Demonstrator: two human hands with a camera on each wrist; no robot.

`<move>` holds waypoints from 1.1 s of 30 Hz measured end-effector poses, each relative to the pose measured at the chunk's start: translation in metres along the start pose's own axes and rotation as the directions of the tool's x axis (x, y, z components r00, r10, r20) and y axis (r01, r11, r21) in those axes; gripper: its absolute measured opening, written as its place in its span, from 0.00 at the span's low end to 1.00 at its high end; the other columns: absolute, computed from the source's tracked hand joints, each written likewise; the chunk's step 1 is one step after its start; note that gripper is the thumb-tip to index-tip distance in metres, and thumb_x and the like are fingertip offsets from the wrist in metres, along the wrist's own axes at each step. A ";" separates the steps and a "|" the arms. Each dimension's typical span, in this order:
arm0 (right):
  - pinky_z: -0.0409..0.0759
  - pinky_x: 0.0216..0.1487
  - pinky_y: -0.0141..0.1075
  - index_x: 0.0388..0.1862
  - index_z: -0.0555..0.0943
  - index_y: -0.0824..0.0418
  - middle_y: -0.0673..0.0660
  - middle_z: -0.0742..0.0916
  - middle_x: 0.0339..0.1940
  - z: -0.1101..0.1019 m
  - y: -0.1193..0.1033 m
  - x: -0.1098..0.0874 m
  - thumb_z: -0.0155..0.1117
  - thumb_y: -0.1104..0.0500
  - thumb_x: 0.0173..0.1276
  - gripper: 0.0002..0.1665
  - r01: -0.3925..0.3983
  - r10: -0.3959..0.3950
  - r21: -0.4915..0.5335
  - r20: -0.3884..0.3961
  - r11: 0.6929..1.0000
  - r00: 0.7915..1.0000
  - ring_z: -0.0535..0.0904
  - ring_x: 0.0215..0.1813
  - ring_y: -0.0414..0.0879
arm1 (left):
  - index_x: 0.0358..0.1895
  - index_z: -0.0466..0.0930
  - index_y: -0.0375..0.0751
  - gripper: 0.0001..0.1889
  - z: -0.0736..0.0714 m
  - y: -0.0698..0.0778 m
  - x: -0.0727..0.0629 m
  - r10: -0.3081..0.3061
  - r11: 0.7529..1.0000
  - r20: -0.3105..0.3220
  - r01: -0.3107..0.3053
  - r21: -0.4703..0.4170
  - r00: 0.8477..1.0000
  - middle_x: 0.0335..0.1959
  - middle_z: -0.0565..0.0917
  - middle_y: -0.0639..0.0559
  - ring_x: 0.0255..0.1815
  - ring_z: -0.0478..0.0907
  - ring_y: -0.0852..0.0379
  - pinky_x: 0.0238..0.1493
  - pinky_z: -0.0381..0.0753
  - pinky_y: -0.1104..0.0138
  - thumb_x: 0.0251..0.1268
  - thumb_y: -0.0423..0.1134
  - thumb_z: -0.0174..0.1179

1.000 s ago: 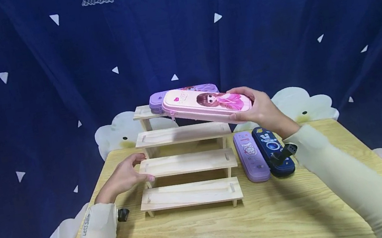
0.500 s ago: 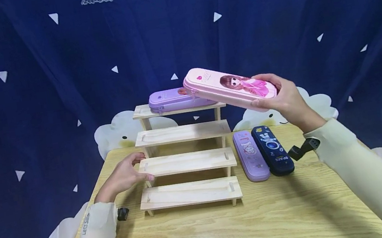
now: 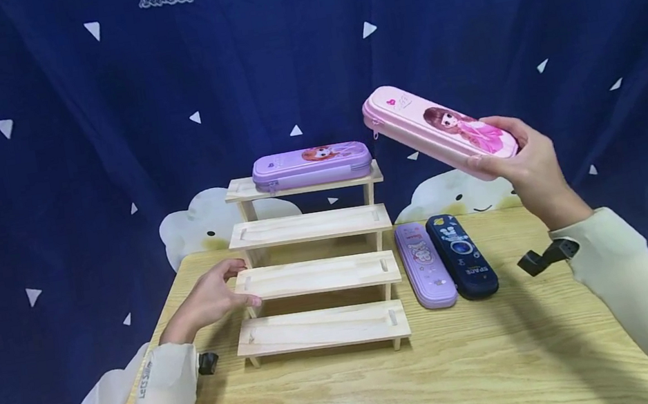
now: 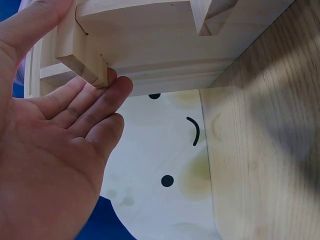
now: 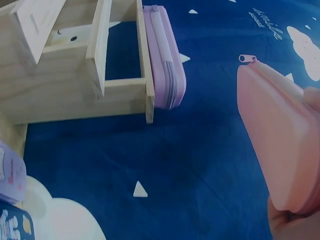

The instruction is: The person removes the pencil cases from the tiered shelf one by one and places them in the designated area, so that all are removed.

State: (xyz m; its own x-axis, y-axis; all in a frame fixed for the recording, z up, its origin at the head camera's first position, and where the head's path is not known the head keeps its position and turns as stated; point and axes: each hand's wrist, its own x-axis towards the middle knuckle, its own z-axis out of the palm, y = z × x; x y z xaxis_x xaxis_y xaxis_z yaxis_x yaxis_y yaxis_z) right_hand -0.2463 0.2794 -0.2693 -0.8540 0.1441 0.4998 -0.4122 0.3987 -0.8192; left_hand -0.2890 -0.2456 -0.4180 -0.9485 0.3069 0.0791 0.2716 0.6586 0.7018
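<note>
A pink pencil case (image 3: 444,122) with a doll picture is held in the air by my right hand (image 3: 535,167), which grips its right end between thumb and fingers. It tilts, its zip-pull end up and to the left. In the right wrist view, the pink pencil case (image 5: 275,135) shows its underside. My left hand (image 3: 213,299) holds the left side of a four-step wooden stand (image 3: 316,276), thumb at the third step down. In the left wrist view, the fingers of the left hand (image 4: 65,140) touch a wooden post. A purple pencil case (image 3: 312,166) lies on the top step.
Right of the stand, a lilac pencil case (image 3: 426,267) and a navy space pencil case (image 3: 463,256) lie side by side on the wooden table (image 3: 449,365). A dark blue curtain (image 3: 450,36) hangs behind.
My right hand has carried the pink pencil case rightward and upward, away from the top step, tilting it more. The purple case behind it is now fully uncovered. My left hand stays put.
</note>
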 end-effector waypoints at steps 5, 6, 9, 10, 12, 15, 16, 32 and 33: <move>0.79 0.46 0.15 0.65 0.77 0.58 0.46 0.82 0.53 -0.010 0.008 -0.003 0.77 0.67 0.57 0.36 0.005 0.002 0.131 -0.056 0.991 0.998 0.77 0.51 0.38 | 0.68 0.70 0.35 0.47 0.000 0.000 0.001 -0.010 1.000 0.006 0.010 0.004 1.000 0.66 0.77 0.34 0.70 0.71 0.35 0.71 0.69 0.42 0.45 0.53 0.81; 0.79 0.45 0.16 0.65 0.77 0.59 0.46 0.82 0.53 -0.012 0.010 -0.003 0.77 0.69 0.57 0.36 0.007 0.004 0.160 -0.068 0.987 0.998 0.77 0.51 0.38 | 0.68 0.70 0.35 0.47 0.000 0.000 0.001 -0.012 1.000 0.007 0.012 0.003 1.000 0.66 0.77 0.34 0.70 0.71 0.35 0.71 0.69 0.42 0.45 0.53 0.81; 0.79 0.46 0.15 0.65 0.77 0.60 0.47 0.82 0.53 -0.018 0.016 -0.005 0.76 0.70 0.56 0.36 0.007 0.012 0.190 -0.101 0.982 0.995 0.77 0.51 0.39 | 0.69 0.70 0.35 0.48 0.001 0.000 0.001 -0.018 1.000 0.009 0.017 0.005 1.000 0.67 0.77 0.34 0.71 0.71 0.35 0.72 0.69 0.42 0.45 0.53 0.81; 0.79 0.46 0.15 0.65 0.76 0.60 0.47 0.81 0.53 -0.019 0.018 -0.006 0.76 0.70 0.56 0.36 0.003 0.020 0.197 -0.111 0.980 0.994 0.77 0.51 0.39 | 0.69 0.69 0.35 0.48 0.001 0.000 0.001 -0.019 1.000 0.011 0.018 0.005 1.000 0.67 0.76 0.34 0.71 0.71 0.34 0.72 0.68 0.41 0.45 0.53 0.81; 0.79 0.47 0.15 0.65 0.76 0.60 0.47 0.81 0.54 -0.023 0.022 -0.008 0.76 0.71 0.56 0.37 -0.006 0.034 0.211 -0.129 0.977 0.991 0.76 0.53 0.39 | 0.69 0.69 0.35 0.48 0.001 0.001 0.001 -0.019 1.000 0.015 0.019 0.006 1.000 0.68 0.76 0.34 0.72 0.70 0.34 0.72 0.68 0.41 0.45 0.53 0.81; 0.79 0.48 0.14 0.66 0.74 0.59 0.46 0.80 0.54 -0.027 0.027 -0.010 0.77 0.69 0.57 0.38 -0.027 0.060 0.206 -0.156 0.978 0.986 0.76 0.54 0.39 | 0.69 0.69 0.35 0.47 0.000 0.001 0.001 -0.024 1.000 0.019 0.024 0.006 1.000 0.68 0.76 0.34 0.72 0.70 0.34 0.72 0.68 0.41 0.47 0.51 0.80; 0.79 0.48 0.14 0.67 0.74 0.59 0.46 0.80 0.55 -0.028 0.028 -0.011 0.77 0.69 0.57 0.38 -0.035 0.070 0.205 -0.165 0.978 0.984 0.75 0.54 0.40 | 0.69 0.69 0.36 0.46 0.001 0.001 0.001 -0.025 1.000 0.019 0.025 0.006 1.000 0.68 0.76 0.34 0.72 0.70 0.34 0.72 0.68 0.41 0.47 0.50 0.80; 0.77 0.47 0.16 0.62 0.79 0.59 0.46 0.82 0.50 -0.040 0.057 -0.020 0.77 0.72 0.51 0.37 -0.114 0.213 0.266 -0.383 0.957 0.899 0.77 0.52 0.38 | 0.69 0.69 0.36 0.45 0.001 0.001 0.000 -0.021 1.000 0.006 0.021 0.004 1.000 0.67 0.77 0.34 0.70 0.71 0.35 0.72 0.69 0.42 0.47 0.49 0.80; 0.76 0.47 0.16 0.62 0.79 0.59 0.46 0.82 0.50 -0.040 0.060 -0.021 0.77 0.72 0.51 0.37 -0.122 0.219 0.259 -0.390 0.958 0.894 0.77 0.51 0.38 | 0.69 0.69 0.36 0.45 0.001 0.001 0.000 -0.019 1.000 0.007 0.019 0.009 1.000 0.67 0.77 0.34 0.71 0.71 0.35 0.72 0.69 0.42 0.47 0.49 0.80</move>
State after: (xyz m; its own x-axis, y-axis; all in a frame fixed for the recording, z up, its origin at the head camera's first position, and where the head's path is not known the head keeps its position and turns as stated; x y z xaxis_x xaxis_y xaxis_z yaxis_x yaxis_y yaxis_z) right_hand -0.2405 0.3369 -0.3173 -0.7304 0.5694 0.3773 -0.3730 0.1303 -0.9186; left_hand -0.2890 -0.2442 -0.4182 -0.9524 0.2987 0.0607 0.2547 0.6705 0.6968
